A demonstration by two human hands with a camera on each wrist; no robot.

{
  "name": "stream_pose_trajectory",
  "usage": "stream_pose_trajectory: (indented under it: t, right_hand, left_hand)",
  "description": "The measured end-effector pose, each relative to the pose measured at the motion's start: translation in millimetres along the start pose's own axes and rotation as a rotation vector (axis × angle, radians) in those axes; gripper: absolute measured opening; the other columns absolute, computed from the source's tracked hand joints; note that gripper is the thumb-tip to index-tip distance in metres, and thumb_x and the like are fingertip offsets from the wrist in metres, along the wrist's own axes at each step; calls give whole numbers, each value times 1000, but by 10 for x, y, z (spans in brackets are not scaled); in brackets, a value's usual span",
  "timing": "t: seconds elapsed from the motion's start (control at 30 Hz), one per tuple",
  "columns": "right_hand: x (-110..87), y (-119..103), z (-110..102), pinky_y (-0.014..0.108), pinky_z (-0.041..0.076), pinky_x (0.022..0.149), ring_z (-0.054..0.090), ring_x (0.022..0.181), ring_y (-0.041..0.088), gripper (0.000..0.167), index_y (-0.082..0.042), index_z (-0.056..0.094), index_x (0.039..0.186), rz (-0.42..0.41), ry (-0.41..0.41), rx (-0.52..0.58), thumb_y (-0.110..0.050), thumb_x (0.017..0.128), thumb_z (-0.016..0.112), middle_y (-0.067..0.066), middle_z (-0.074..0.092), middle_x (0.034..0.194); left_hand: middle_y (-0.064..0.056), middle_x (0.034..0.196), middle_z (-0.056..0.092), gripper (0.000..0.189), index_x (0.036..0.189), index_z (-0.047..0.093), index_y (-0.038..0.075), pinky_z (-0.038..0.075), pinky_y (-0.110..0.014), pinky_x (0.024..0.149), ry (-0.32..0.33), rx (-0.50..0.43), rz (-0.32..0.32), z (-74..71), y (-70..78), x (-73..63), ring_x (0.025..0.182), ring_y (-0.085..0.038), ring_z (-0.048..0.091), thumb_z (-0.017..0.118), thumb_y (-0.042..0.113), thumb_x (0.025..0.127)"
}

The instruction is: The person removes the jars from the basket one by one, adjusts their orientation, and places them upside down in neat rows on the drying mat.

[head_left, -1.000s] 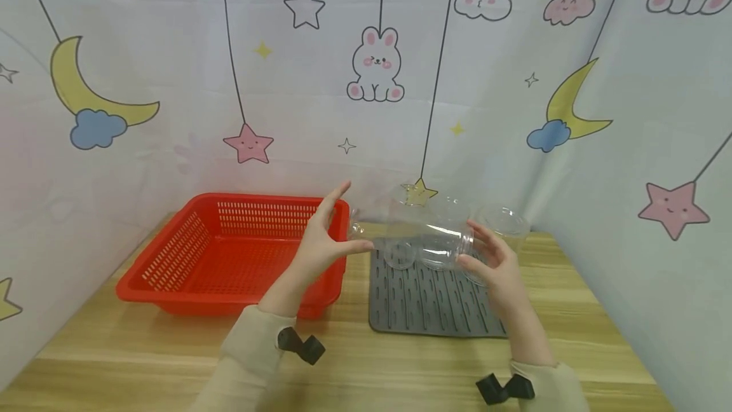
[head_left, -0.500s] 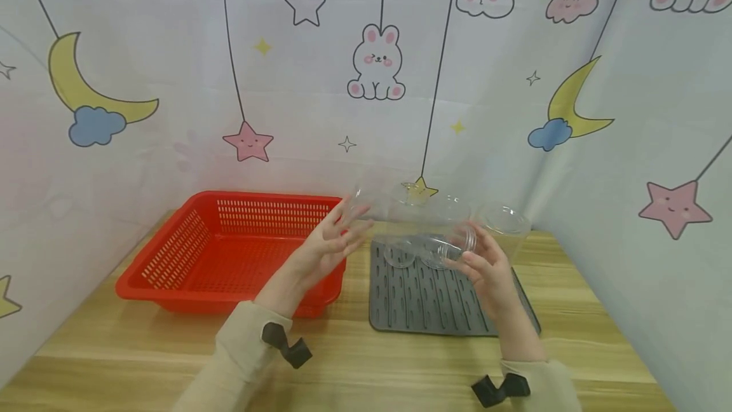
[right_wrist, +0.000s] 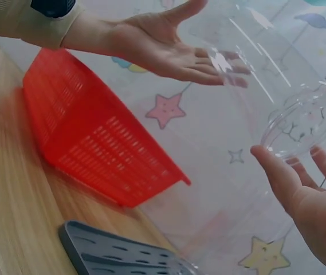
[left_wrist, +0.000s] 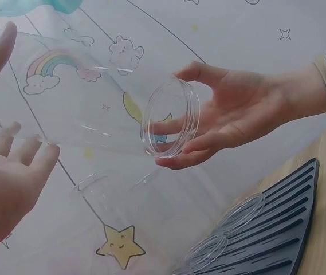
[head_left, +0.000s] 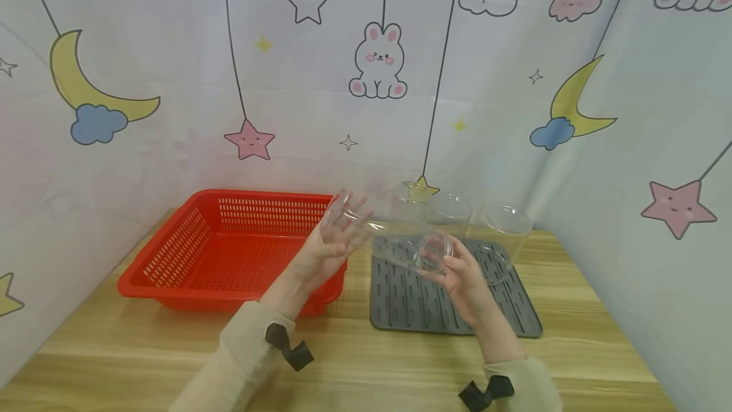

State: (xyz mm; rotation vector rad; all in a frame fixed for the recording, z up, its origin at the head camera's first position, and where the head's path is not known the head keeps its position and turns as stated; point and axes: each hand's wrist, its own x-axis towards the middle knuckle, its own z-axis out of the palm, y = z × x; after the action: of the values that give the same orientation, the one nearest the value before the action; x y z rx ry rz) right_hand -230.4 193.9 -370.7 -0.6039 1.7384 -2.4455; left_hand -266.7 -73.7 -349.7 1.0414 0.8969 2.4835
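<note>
A clear, see-through jar (head_left: 394, 240) is held tilted above the grey ridged mat, its base up to the left. My right hand (head_left: 466, 285) grips the ringed mouth (left_wrist: 174, 117), thumb on one side and fingers on the other. At the base end, my left hand (head_left: 320, 256) rests against the jar with fingers extended, as the right wrist view shows of the left palm (right_wrist: 157, 48). Behind the held jar, more clear jars stand upright on the mat (head_left: 400, 310); one is the right-hand jar (head_left: 506, 240).
Left of the mat stands a red plastic basket (head_left: 229, 304) with slotted walls, close behind my left forearm. Both are on a wooden table (head_left: 354, 367). A white cloth backdrop (head_left: 320, 94) with cartoon prints hangs behind and at the sides.
The jar has turned, its mouth now facing toward me and lower, its base raised to the left. My right hand has moved left with it; my left hand has come against the base.
</note>
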Motion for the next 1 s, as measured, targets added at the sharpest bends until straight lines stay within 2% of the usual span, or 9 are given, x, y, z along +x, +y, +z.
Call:
stream_pose_trajectory:
  t: [0.13, 0.3, 0.4, 0.57, 0.63, 0.7, 0.77, 0.87, 1.0]
  right_hand:
    - [-4, 17, -12, 35, 56, 91, 58, 114, 14, 36, -18, 49, 130, 24, -27, 26, -10, 97, 39, -3, 52, 129]
    - [-3, 11, -32, 35, 55, 93, 56, 118, 16, 37, -16, 45, 134, 57, -79, 37, -11, 100, 33, -1, 51, 130]
    - [-5, -3, -54, 35, 54, 94, 56, 119, 17, 38, -16, 45, 136, 71, -99, 33, -12, 100, 32, -1, 51, 130]
    - [-22, -62, -101, 36, 54, 94, 57, 119, 16, 37, -21, 46, 135, 101, -107, 8, -13, 101, 34, -1, 52, 128]
    - [-29, -100, -122, 38, 54, 95, 56, 120, 18, 36, -21, 44, 135, 112, -99, -42, -15, 101, 35, -1, 52, 129]
    - [-34, -147, -143, 39, 53, 96, 54, 122, 19, 38, -20, 42, 138, 116, -83, -109, -16, 101, 37, -1, 49, 132]
    - [-46, -198, -176, 38, 51, 96, 51, 125, 19, 41, -15, 38, 141, 106, -60, -175, -18, 100, 39, 0, 44, 137]
    - [-74, -274, -269, 34, 50, 97, 50, 127, 16, 43, -12, 37, 143, 64, -27, -230, -17, 100, 39, 1, 41, 141]
    - [-126, -369, -451, 31, 53, 95, 56, 122, 13, 37, -14, 47, 137, -47, -20, -208, -9, 101, 36, -2, 52, 136]
  left_hand:
    - [7, 149, 45, 82, 149, 35, 31, 37, -34, 114, 52, 25, 32, 15, -77, -3, 137, -16, 44, 74, 3, 83]
    - [6, 150, 41, 92, 154, 23, 30, 21, -43, 121, 121, 84, 33, 47, -136, 3, 138, -15, 42, 77, 11, 82]
    - [5, 148, 42, 93, 154, 24, 29, 19, -44, 121, 155, 83, 39, 73, -157, 25, 136, -16, 43, 79, 12, 80]
    - [5, 144, 46, 87, 151, 33, 31, 34, -35, 116, 193, 68, 42, 118, -178, 79, 136, -18, 43, 79, 11, 80]
    - [5, 144, 46, 87, 151, 34, 31, 36, -34, 115, 204, 75, 37, 135, -181, 103, 138, -21, 42, 79, 11, 80]
    - [6, 144, 46, 87, 152, 33, 31, 31, -37, 118, 215, 88, 25, 151, -180, 124, 141, -23, 39, 78, 11, 80]
    - [5, 146, 44, 85, 153, 31, 30, 24, -42, 121, 225, 103, 12, 176, -172, 141, 142, -25, 37, 75, 8, 83]
    - [5, 147, 44, 79, 153, 31, 27, 16, -49, 122, 254, 140, -10, 234, -157, 166, 140, -23, 40, 63, -1, 87]
    - [4, 146, 48, 74, 152, 33, 23, 25, -48, 120, 314, 238, -36, 333, -155, 221, 134, -19, 47, 52, -10, 88]
